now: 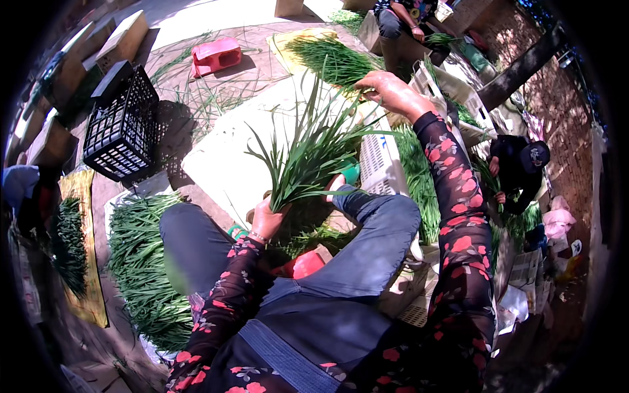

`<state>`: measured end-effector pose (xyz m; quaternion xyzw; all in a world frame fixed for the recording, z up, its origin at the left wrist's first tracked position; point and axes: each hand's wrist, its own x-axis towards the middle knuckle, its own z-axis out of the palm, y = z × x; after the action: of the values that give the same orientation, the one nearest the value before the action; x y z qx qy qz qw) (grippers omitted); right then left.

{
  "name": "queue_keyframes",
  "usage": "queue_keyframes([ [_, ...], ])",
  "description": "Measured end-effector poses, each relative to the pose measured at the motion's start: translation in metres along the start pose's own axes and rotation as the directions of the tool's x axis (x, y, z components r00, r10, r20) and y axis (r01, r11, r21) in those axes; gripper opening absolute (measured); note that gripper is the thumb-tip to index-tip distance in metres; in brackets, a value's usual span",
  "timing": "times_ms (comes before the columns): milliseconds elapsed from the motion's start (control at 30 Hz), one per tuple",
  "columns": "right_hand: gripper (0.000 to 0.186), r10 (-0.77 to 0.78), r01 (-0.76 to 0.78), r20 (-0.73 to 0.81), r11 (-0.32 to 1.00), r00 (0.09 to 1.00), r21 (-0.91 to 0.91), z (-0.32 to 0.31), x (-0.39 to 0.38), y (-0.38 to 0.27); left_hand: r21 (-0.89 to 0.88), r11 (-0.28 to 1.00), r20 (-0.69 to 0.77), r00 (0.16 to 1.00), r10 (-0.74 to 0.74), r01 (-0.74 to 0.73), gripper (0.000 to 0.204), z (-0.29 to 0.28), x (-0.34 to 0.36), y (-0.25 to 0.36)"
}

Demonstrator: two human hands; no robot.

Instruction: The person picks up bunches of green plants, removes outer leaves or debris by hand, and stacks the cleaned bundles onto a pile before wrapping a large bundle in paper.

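Note:
My left hand [267, 216] is closed round the base of an upright bunch of long flat green leaves [300, 154], low between my bent legs. My right hand [383, 92] is raised to the upper right, fingers curled by the leaf tips; what they hold is too small to make out. Behind the bunch lies a white sheet [223, 157]. A pile of greens on a yellow sack [282, 42] is just beyond my right hand. Cut greens [147, 262] lie beside my left leg, and a red object [301, 265] sits partly hidden under my legs.
A black crate [118, 124], red container [215, 57] and wooden blocks [124, 36] are left and ahead. White crates with greens [380, 167] line my right. Co-workers sit at top [400, 26], right [524, 170] and far left [29, 196]; those at top and right hold greens.

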<state>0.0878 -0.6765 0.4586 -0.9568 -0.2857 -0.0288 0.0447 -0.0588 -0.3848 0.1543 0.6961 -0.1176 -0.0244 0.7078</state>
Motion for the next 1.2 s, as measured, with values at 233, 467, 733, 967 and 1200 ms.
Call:
queue_keyframes([
  [233,0.017,0.208,-0.176,-0.145,0.962,0.967,0.207,0.007,-0.001,-0.002,0.021,1.000,0.004,1.000,0.018,-0.018,0.020,0.000,0.001,0.003],
  [467,0.033,0.537,-0.320,0.051,0.421,0.842,0.849,-0.018,-0.019,-0.034,-0.015,1.000,-0.009,1.000,0.004,-0.004,0.021,-0.004,-0.002,-0.005],
  [733,0.024,0.380,-0.332,0.138,0.512,0.915,0.793,-0.007,-0.025,-0.071,-0.061,0.998,-0.004,1.000,-0.011,0.011,0.021,0.001,-0.001,-0.004],
  [967,0.020,0.413,-0.235,-0.135,0.724,0.901,0.648,0.008,-0.028,-0.076,-0.071,0.997,0.007,1.000,0.018,-0.017,0.018,-0.001,-0.001,0.007],
  [1200,0.016,0.597,0.008,0.031,-0.063,0.801,0.998,0.008,-0.041,-0.040,-0.099,0.995,-0.004,1.000,0.019,-0.019,0.017,0.003,-0.001,0.007],
])
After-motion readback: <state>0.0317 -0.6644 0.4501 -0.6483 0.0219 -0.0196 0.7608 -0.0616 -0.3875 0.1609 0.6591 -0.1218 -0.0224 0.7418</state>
